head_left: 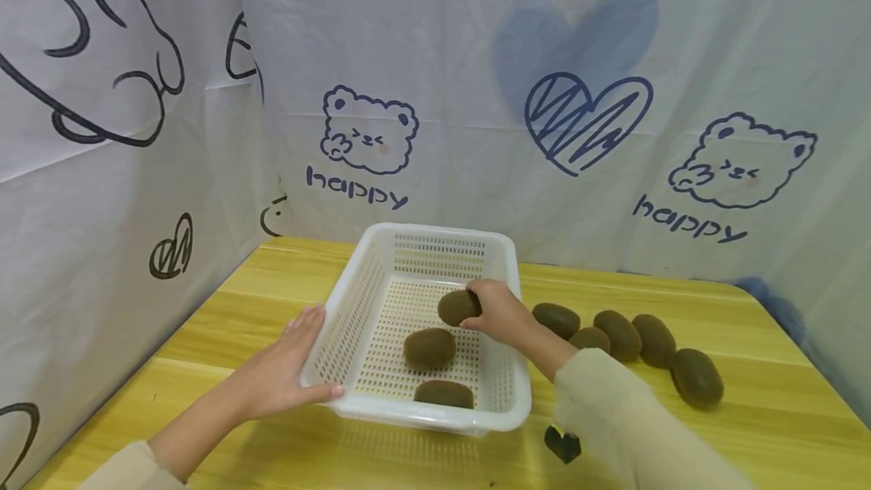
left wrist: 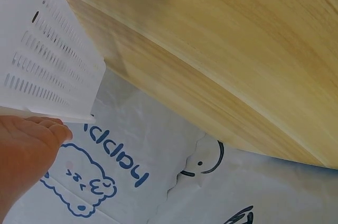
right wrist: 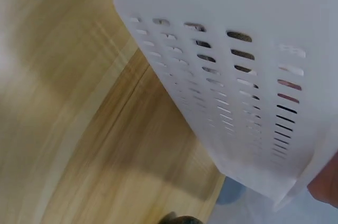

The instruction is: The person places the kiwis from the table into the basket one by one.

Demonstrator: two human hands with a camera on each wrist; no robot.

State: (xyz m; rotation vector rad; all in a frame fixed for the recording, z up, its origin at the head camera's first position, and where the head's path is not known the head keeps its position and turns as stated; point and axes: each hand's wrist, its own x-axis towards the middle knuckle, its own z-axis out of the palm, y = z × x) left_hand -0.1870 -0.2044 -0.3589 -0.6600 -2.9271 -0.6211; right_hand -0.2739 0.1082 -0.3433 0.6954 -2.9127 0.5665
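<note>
A white perforated plastic basket (head_left: 435,422) stands on the table. Inside it my right hand (head_left: 500,312) grips a brown kiwi (head_left: 457,308) between thumb and fingers, over the basket's right part. Two more kiwis lie in the basket: one in the middle (head_left: 429,348), the other (head_left: 444,393) by the near wall, partly hidden by the rim. My left hand (head_left: 289,369) rests on the basket's left rim, its fingers straight along the side and the thumb over the near corner. In the left wrist view part of the left hand (left wrist: 31,145) touches the basket's rim (left wrist: 53,114).
To the right of the basket several kiwis (head_left: 619,336) lie in a loose group on the wood-patterned table (head_left: 224,324). A dark heart mark (head_left: 562,445) is near the front. Printed cloth (head_left: 463,134) hangs behind the table and on the left.
</note>
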